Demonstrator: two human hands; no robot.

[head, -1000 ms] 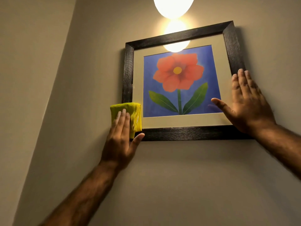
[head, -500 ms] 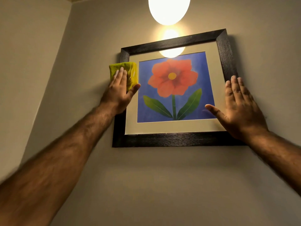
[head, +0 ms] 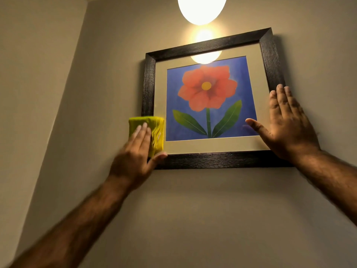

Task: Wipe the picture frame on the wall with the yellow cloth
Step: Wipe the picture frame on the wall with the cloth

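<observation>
A dark wooden picture frame (head: pixel 212 45) hangs on the wall, holding a red flower on blue with a cream mat. My left hand (head: pixel 135 161) presses a folded yellow cloth (head: pixel 154 126) flat against the frame's lower left side, fingers pointing up; the hand is blurred by motion. My right hand (head: pixel 286 130) lies flat and spread on the frame's lower right corner, thumb over the glass, holding nothing.
A glowing round lamp (head: pixel 201 8) hangs above the frame and reflects in the glass. The beige wall (head: pixel 193 219) runs below the frame. A room corner (head: pixel 63 93) lies to the left.
My left hand slid the yellow cloth up the frame's left side to the top corner, then back down to the lower left. My right hand stayed on the lower right corner.
</observation>
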